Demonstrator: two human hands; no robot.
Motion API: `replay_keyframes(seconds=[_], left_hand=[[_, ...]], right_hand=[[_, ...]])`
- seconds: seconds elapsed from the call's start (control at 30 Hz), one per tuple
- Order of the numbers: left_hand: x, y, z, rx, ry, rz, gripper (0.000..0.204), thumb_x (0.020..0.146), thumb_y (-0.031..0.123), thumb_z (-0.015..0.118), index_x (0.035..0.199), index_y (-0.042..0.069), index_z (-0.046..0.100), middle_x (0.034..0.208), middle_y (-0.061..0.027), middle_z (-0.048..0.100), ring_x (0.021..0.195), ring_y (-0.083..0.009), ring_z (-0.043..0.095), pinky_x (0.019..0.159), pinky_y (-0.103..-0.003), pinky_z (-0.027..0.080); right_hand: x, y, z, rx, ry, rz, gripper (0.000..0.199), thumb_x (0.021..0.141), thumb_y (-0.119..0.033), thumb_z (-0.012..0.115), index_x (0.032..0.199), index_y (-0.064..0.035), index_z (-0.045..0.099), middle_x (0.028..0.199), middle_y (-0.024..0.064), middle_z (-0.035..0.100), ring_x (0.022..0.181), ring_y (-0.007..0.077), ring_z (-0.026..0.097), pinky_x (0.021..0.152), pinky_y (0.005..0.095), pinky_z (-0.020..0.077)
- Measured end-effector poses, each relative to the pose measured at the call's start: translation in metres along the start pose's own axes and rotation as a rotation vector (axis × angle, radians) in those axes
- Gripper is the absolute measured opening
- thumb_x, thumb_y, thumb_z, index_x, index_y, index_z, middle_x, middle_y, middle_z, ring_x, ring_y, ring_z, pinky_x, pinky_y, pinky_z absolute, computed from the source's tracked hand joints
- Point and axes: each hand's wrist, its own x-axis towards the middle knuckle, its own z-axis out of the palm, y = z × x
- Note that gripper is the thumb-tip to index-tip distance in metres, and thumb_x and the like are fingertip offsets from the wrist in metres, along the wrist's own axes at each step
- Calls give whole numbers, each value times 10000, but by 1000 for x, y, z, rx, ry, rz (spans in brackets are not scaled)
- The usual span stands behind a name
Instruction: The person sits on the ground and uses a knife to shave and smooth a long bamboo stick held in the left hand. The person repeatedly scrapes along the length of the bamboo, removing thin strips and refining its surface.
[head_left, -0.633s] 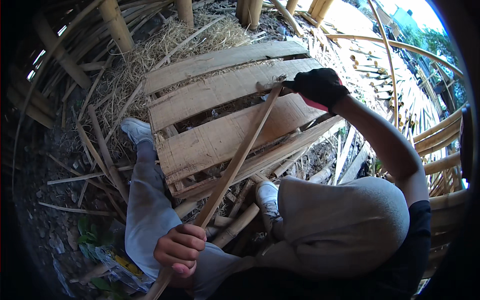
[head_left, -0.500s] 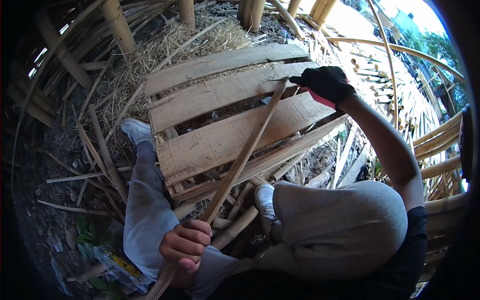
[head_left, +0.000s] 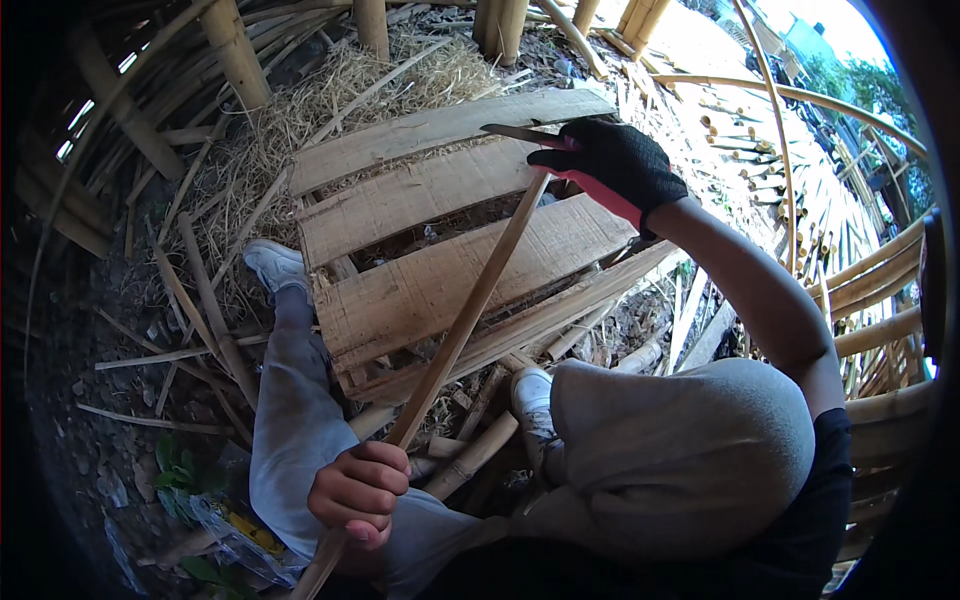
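Observation:
My bare left hand is closed round the lower part of a long bamboo strip, which slants up and away to the right. My right hand, in a black glove with a red palm side, is closed on a knife. The knife's dark blade points left, just above the strip's far end. That far end sits at the gloved fingers; whether they touch it I cannot tell. Beneath both is a low wooden pallet of pale planks with gaps between them.
My legs straddle the pallet, with a white shoe at its left side. Dry shavings are heaped behind it. Bamboo posts stand at the back, and cut bamboo poles lie at the right. Plastic wrapping lies at lower left.
My right hand has moved left and a little nearer, and the knife blade now shows clearly. The strip's far end has shifted slightly left; my left hand keeps its grip, slightly lower left.

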Motion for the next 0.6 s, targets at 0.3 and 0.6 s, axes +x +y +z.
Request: replay_keyframes(seconds=[0.3,0.6], left_hand=[[2,1,-1,-11,-13,3,658,1099,270,424,471,92,347,452,1,366,432,-172,460,556,-358,488],[-1,0,0,-27,16,-15,624,1090,269,450,497,98,354,450,10,352,429,-168,457,562,-361,492]], right_hand=[[64,38,-7,109,-244,214,657,802,-636,761,1123,-62,748,785,81,611,706,170,624,687,370,558],[115,84,13,4,-181,-146,469,823,-457,791,1037,-41,765,730,39,630,681,156,572,615,384,496]])
